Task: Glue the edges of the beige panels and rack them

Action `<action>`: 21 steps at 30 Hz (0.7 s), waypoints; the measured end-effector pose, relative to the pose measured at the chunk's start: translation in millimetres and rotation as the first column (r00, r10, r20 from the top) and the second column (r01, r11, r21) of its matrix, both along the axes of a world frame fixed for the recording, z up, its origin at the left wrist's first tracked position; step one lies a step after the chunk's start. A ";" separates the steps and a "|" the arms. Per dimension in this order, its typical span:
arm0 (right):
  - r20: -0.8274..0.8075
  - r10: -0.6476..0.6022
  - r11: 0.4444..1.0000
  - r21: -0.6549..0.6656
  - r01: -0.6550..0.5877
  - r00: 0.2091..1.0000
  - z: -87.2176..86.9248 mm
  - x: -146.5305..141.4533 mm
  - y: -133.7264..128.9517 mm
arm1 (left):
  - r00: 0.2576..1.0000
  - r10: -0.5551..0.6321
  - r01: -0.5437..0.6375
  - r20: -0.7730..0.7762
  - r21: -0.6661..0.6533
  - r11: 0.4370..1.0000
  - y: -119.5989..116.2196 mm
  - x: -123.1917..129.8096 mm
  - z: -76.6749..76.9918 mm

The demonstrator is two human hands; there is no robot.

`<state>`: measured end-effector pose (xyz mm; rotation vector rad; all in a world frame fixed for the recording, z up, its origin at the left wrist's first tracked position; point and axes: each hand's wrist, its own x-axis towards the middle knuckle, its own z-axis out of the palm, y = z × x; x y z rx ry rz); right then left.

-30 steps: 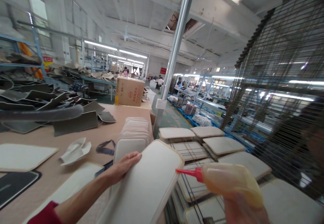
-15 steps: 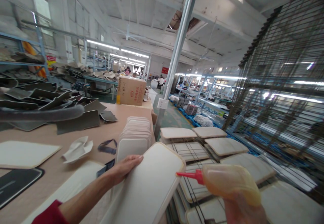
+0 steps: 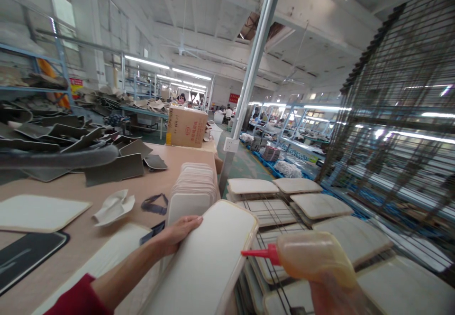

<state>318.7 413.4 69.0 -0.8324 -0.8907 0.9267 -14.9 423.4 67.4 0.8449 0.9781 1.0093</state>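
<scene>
My left hand [image 3: 183, 232] grips the left edge of a white panel [image 3: 209, 253] with rounded corners, its thumb or a finger lying over the top face. The panel is tilted, with its far end raised. In my right hand [image 3: 329, 291] is a squeeze bottle [image 3: 316, 255] of amber liquid, lying on its side. Its red nozzle tip meets the panel's right edge, or hovers just off it. A yellowish line runs along the panel's rim. Behind the panel stands a row of similar white panels [image 3: 194, 182].
More white panels [image 3: 322, 203] lie on a wire rack at the right. Grey-green pieces [image 3: 113, 168] are heaped at the left of the table [image 3: 152, 156]. A crumpled scrap [image 3: 113, 206], a dark strap [image 3: 155, 204] and a black board [image 3: 31, 253] lie nearby. A cardboard box [image 3: 187, 127] stands behind.
The bottle has moved slightly left and down, its nozzle tip tracking along the panel's right edge toward me. My left hand keeps its hold. The whole view has shifted a little.
</scene>
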 end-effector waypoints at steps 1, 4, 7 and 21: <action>0.002 -0.012 1.000 -0.017 0.012 1.000 1.1 -1.9 -0.7 | 1.000 0.002 -0.002 0.002 -0.011 1.000 0.0 0.3 1.0; -0.030 -0.037 0.999 -0.037 0.036 0.999 2.5 -5.7 -1.9 | 1.000 -0.010 0.010 0.007 -0.033 0.999 0.9 0.9 3.9; -0.064 -0.006 1.000 0.008 0.006 0.998 0.2 -5.8 -1.6 | 1.000 -0.030 0.030 -0.007 -0.041 0.999 3.2 0.6 5.1; -0.063 0.025 0.999 -0.041 -0.027 0.998 2.2 -11.5 -10.5 | 0.996 -0.051 0.045 -0.078 -0.082 0.996 22.6 -2.1 4.4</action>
